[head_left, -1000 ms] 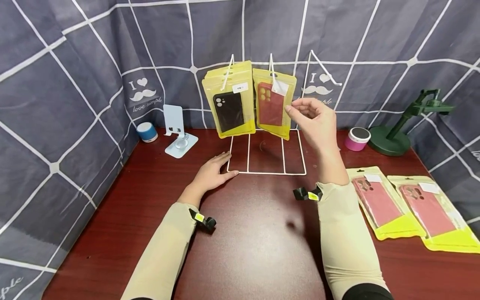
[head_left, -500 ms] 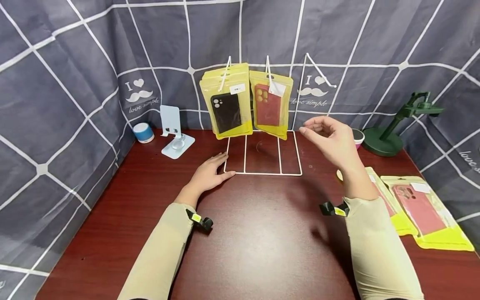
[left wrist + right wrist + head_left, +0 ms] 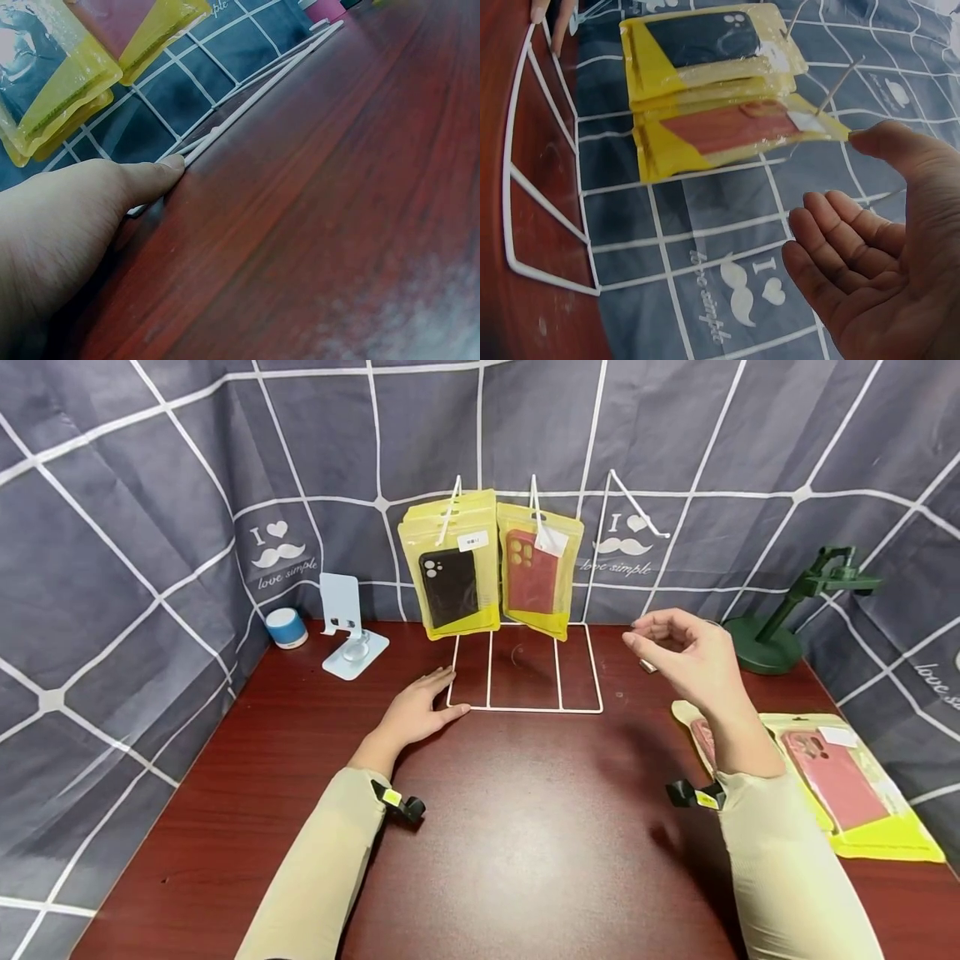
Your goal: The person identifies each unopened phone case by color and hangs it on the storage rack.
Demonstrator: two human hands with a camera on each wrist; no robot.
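Left hand [image 3: 416, 710] lies flat (fingers straight) touching the wire rack [image 3: 525, 681] base at 9 o'clock; right hand [image 3: 686, 656] hovers empty, fingers relaxed, at the rack's 3 o'clock.

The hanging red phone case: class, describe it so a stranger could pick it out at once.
Find the white wire rack standing at the back of the dark red table. Two hooks carry yellow packets; the hanging red phone case is on the middle hook. Its left neighbour holds a black case, and the other red cases lie flat on the table.
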